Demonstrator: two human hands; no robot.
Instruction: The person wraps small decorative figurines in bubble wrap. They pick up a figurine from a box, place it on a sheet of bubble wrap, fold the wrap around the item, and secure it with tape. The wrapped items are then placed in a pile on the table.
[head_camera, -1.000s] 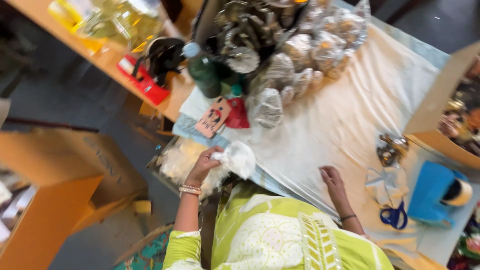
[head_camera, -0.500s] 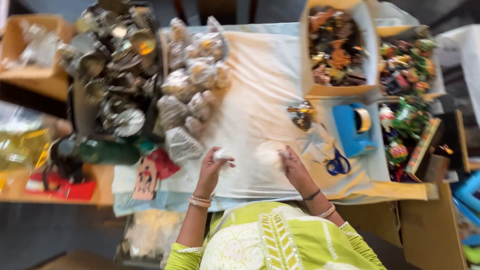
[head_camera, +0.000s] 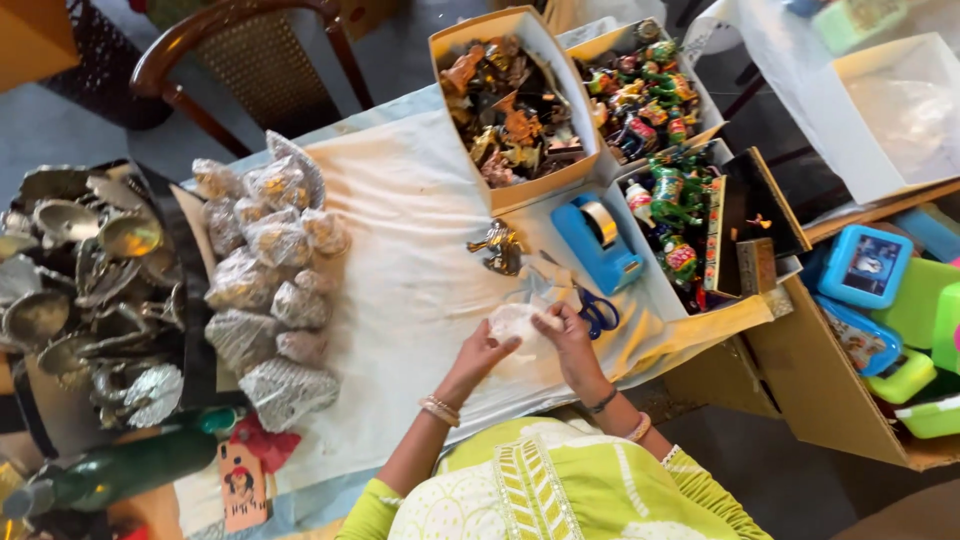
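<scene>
Both hands had closed in since half a second ago: back then they sat apart on the cloth, each on its own pale lump; now they met on one white wrapped bundle (head_camera: 518, 326). Camera view had swung too, so the boxes of figurines landed at top and the wrapped pile at left.

Left hand (head_camera: 487, 352) cupped the bundle from the near-left side, fingers (head_camera: 503, 346) curled partway, thumb up against the wrapping. Right hand (head_camera: 567, 337) pinched it from the right, fingertips bent in and touching the wrap, not spread. Couldn't tell what was inside the wrap.

Bundle sat on the white cloth (head_camera: 400, 270), near the table's front edge, just ahead of the person's green top. Roundish and lumpy, slightly wider than deep; long axis ran roughly left-right between the two hands. No clear pointing end.

Just beside the right hand lay blue-handled scissors (head_camera: 597, 312). Beyond those stood a blue tape dispenser (head_camera: 596, 243), and a small metal figurine (head_camera: 498, 246) rested on the cloth near it. Cardboard box of brown figurines (head_camera: 510, 105) stood behind that. Pile of clear-wrapped parcels (head_camera: 265, 285) sat well apart on the left side of the cloth, with a heap of metal ware (head_camera: 85, 285) further left.
</scene>
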